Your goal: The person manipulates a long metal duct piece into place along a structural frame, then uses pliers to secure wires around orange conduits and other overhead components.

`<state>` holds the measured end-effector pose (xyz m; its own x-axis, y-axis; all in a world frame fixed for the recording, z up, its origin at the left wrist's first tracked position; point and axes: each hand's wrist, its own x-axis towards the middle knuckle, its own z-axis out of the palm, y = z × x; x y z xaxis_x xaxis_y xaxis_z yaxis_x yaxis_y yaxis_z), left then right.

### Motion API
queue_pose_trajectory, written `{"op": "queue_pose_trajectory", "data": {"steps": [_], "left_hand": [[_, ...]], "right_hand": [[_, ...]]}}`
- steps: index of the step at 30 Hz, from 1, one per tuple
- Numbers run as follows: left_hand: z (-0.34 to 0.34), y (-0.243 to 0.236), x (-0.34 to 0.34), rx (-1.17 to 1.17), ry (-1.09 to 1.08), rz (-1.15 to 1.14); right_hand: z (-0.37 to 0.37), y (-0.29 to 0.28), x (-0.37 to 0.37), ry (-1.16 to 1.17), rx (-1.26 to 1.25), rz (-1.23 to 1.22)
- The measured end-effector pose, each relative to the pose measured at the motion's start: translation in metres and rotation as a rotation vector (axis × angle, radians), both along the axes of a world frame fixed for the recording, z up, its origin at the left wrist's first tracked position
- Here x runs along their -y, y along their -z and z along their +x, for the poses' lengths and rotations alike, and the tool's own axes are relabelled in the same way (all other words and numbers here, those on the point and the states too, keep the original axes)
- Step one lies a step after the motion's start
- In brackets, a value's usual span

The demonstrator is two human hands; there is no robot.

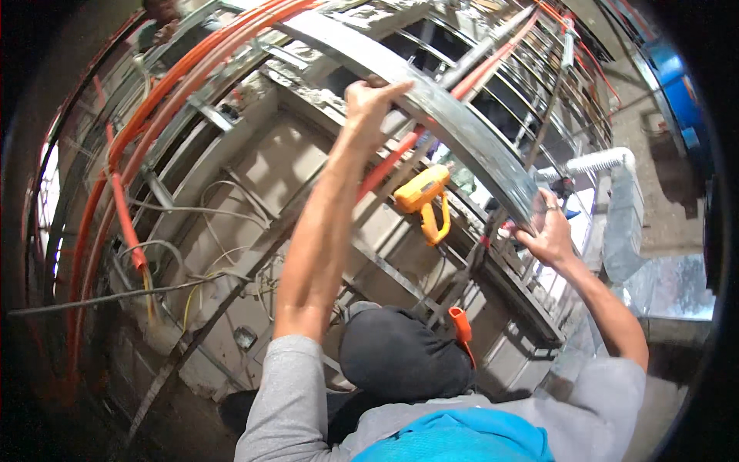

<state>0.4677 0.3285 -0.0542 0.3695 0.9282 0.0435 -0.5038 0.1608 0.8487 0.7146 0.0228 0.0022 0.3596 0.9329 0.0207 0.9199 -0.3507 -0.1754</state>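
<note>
A long galvanized metal channel (462,123) runs slantwise from the upper left toward my right side. My left hand (371,104) is closed on its near edge, around the middle of its visible length. Near its lower right end, my right hand (550,232) grips the channel with the thumb on the near side; some fingers are hidden behind the metal. Between my arms, a yellow drill-like power tool (422,196) with a looped handle lies on the framing below the channel. Closer to me, an orange tool handle (460,325) sticks up beside my dark-clothed leg (404,354).
Orange conduits (117,146) curve along the left, with loose wires (215,209) below them. Metal framing bars (392,269) cross under my arms. A white corrugated duct (600,160) and a blue container (668,65) stand at right. Part of a person (163,15) shows at upper left.
</note>
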Motion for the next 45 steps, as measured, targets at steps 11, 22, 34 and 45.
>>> {"op": "queue_pose_trajectory", "data": {"steps": [11, 22, 34, 45], "left_hand": [[-0.008, 0.006, -0.027, -0.125, -0.134, -0.088], [-0.016, 0.022, -0.067, -0.072, -0.212, -0.100], [-0.021, 0.018, -0.064, -0.212, -0.105, -0.108], [-0.017, 0.010, -0.051, -0.339, -0.045, -0.019]], "right_hand": [[-0.010, 0.012, -0.028, 0.010, -0.045, 0.017], [-0.018, 0.014, -0.072, -0.032, -0.063, 0.040], [-0.014, 0.004, -0.075, -0.041, -0.038, -0.009], [-0.017, 0.001, -0.072, -0.072, -0.071, -0.017]]}}
